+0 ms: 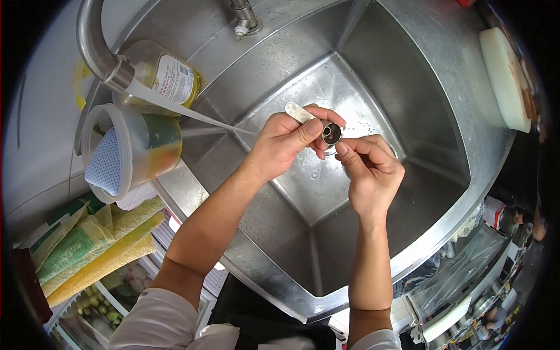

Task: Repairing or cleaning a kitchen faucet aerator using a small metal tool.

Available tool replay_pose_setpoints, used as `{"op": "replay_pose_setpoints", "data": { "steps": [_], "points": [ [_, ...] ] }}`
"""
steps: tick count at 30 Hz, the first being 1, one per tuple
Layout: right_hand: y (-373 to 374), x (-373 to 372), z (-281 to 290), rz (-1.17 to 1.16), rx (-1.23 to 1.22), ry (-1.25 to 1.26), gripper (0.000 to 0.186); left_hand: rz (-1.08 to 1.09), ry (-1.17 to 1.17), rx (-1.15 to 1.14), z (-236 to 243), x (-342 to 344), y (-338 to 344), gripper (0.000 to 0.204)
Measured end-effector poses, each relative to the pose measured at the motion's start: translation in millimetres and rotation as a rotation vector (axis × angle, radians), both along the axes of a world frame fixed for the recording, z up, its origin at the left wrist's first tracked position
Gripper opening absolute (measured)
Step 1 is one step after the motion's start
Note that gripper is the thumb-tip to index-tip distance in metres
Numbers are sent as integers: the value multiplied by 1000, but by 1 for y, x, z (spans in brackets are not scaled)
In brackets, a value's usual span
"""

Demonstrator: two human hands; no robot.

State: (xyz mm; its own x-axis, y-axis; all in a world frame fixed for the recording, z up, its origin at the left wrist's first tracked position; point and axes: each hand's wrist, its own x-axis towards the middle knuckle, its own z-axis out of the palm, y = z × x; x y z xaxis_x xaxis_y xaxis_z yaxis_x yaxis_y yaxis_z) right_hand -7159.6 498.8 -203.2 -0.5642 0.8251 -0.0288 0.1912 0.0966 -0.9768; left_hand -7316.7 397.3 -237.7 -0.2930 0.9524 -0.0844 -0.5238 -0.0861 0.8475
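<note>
In the head view, both bare hands meet above the middle of a deep stainless-steel sink basin (408, 105), over its floor and near the drain. The left hand (286, 143) is clenched around a small metal tool with a flat, pale handle and a round, cup-like steel head (330, 133); the handle juts from the top of the fist toward the basin's far-left corner, while the thumb lies along the neck just behind the head. The right hand (370, 172) is bent at the wrist, its fingertips (343, 149) pinching at the rim of the round head from the near side, so both hands grip the same piece.

A thin stream of water (192, 114) runs slantwise from the curved steel tap (93, 44) at the basin's left edge and passes just left of the left hand.

The tool looks rigid and light, all metal, and is probably wet and slick here; the flat handle offers the surest hold, with the round head steadied by its rim. It seems sturdy rather than fragile.

On the sink's left rim stand a clear plastic tub holding a blue dotted cloth (125, 151) and a bottle of yellowish liquid (166, 73). A white cutting board (504, 79) rests on the right rim.
</note>
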Motion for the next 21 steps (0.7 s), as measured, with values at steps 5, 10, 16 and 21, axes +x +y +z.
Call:
{"op": "replay_pose_setpoints", "data": {
  "steps": [5,10,16,21],
  "points": [
    [5,-2,17,44,-371,2,11,-14,0,7,-1,-5,-1,43],
    [21,7,14,79,-912,210,22,14,12,59,-2,-4,0,43],
    [25,11,9,161,-983,127,18,-28,-8,28,-6,-4,-3,43],
    [3,4,7,79,-852,81,15,5,-1,47,-4,0,-1,43]
  ]
}}
